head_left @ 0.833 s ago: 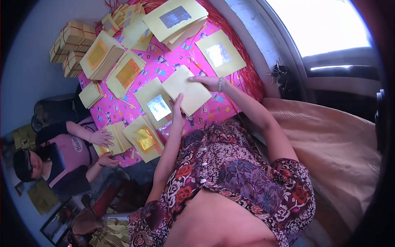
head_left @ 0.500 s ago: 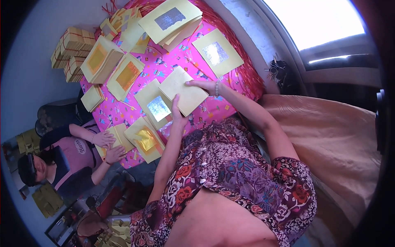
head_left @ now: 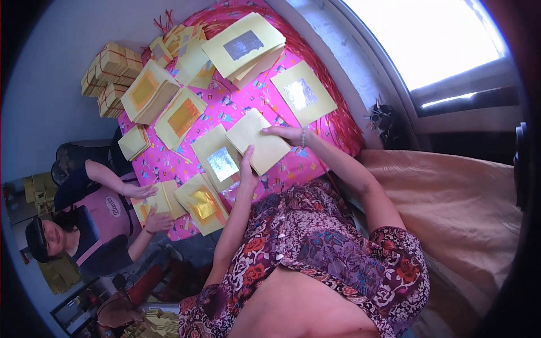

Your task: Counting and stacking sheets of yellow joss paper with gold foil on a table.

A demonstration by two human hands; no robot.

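A stack of plain pale-yellow paper sheets (head_left: 260, 141) is held between my two hands above the pink table. My left hand (head_left: 248, 169) grips its near left side, thumb lying on top. On the right side, my right hand (head_left: 286, 135), with a beaded bracelet at the wrist, clasps the stack with its thumb on top too. Just left of the stack lies yellow paper with a silver foil square (head_left: 222, 163), partly covered by it. Beyond my right hand rests another silver-foil sheet (head_left: 303, 93).
Several paper piles, including a tall silver-foil one (head_left: 244, 45) and an orange-foil one (head_left: 181, 116), cover the pink patterned table (head_left: 225, 104). Tied bundles (head_left: 115, 63) stand at the far left. Red strands (head_left: 341, 107) line the far edge. A co-worker (head_left: 104, 211) sits at left.
The whole view has shifted slightly. My hands still hold the paper stack. The co-worker's hands, close together over their paper before, have moved apart.
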